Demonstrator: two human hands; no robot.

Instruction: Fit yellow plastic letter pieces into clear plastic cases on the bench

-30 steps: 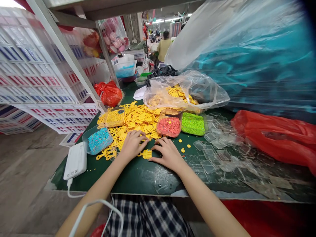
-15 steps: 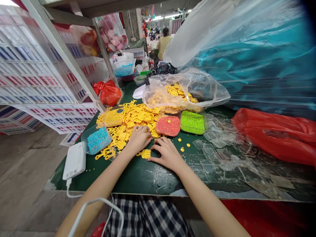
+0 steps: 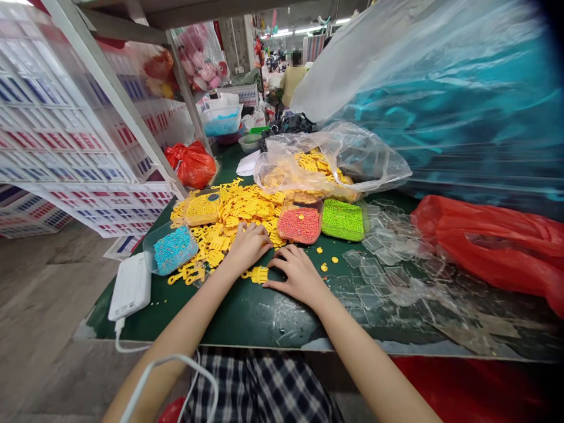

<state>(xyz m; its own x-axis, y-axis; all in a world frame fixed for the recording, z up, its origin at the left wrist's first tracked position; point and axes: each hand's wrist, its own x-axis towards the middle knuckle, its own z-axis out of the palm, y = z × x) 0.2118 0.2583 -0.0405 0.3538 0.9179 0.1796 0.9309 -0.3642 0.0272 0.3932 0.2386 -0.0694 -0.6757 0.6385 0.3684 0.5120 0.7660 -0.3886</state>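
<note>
My left hand (image 3: 249,247) rests at the front of a heap of yellow plastic pieces (image 3: 249,202), fingers bent and fingertips pressed together; whatever they may pinch is hidden. Opposite it, my right hand (image 3: 296,275) lies on the green table, thumb spread from its curved fingers. One flat, fork-shaped yellow plastic piece (image 3: 259,274) with a ring end lies between the hands, its right edge by my right thumb tip. Beyond my hands stand clear trays of pink beads (image 3: 299,224), green beads (image 3: 342,220), yellow beads (image 3: 201,209) and blue beads (image 3: 173,249).
Small yellow bits (image 3: 324,267) and many clear plastic squares (image 3: 374,273) lie to the right. A red plastic bag (image 3: 489,241) and a large bag of blue material (image 3: 462,117) stand further right. At left are a white power bank (image 3: 129,286) with cable and stacked crates (image 3: 53,106).
Both hands stay almost where they were, with the yellow piece still between them. The view has shifted very slightly.
</note>
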